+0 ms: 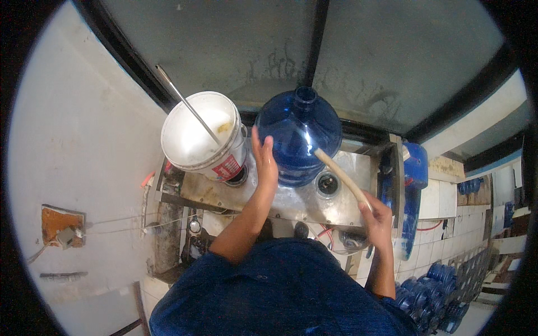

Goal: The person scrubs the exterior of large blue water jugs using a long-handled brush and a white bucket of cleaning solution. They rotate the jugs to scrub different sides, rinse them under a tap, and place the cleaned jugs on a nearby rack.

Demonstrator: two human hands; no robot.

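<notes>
A large translucent blue water jug point(305, 134) stands on a metal counter, its open neck at the top. My left hand point(265, 162) lies along the jug's left side with the fingers stretched out. In my closed right hand point(376, 221) is a pale beige hose point(342, 172), its free end angled up and left at the jug's front. Whether that end touches the jug I cannot tell. To the left of the jug stands a white bucket point(232, 158) with a red label, and a long metal rod point(188, 103) leans out of it.
The worn metal counter point(258, 196) has a round opening with a fitting point(328, 183) in front of the jug. Dark-framed glass panels point(269, 50) rise behind. Several blue jugs point(431, 297) stand on the floor at lower right. A wall point(89, 129) borders the left.
</notes>
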